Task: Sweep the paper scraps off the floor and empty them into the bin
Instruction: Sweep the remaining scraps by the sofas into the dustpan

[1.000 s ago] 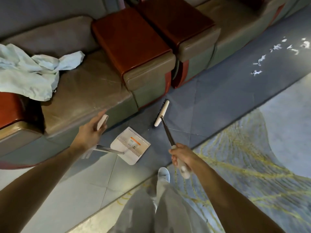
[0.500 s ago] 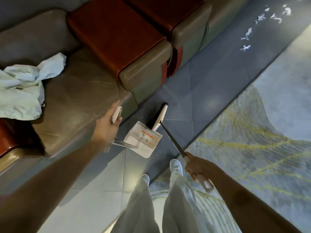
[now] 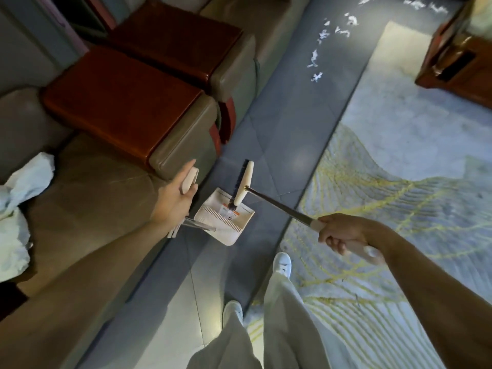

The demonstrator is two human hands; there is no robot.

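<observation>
My left hand [image 3: 174,197] grips the pale handle of a white dustpan [image 3: 226,218], which hangs low over the grey floor beside the sofa. My right hand [image 3: 343,233] holds the cream grip of a broom whose dark shaft runs up-left to the white broom head [image 3: 243,183]; the head's lower end overlaps the dustpan. Several white paper scraps [image 3: 330,41] lie scattered on the grey floor far ahead, near the top of the view. No bin is in sight.
A leather sofa [image 3: 101,182] with red-brown armrests [image 3: 119,99] runs along the left, with a pale cloth [image 3: 16,214] on its seat. A blue and yellow rug [image 3: 399,182] covers the floor at right. A wooden cabinet [image 3: 458,51] stands top right. My white shoes are below.
The view has turned and moved along the floor; the scraps now sit nearer the top centre. My right hand has swung out to the right, and the broom head now overlaps the dustpan.
</observation>
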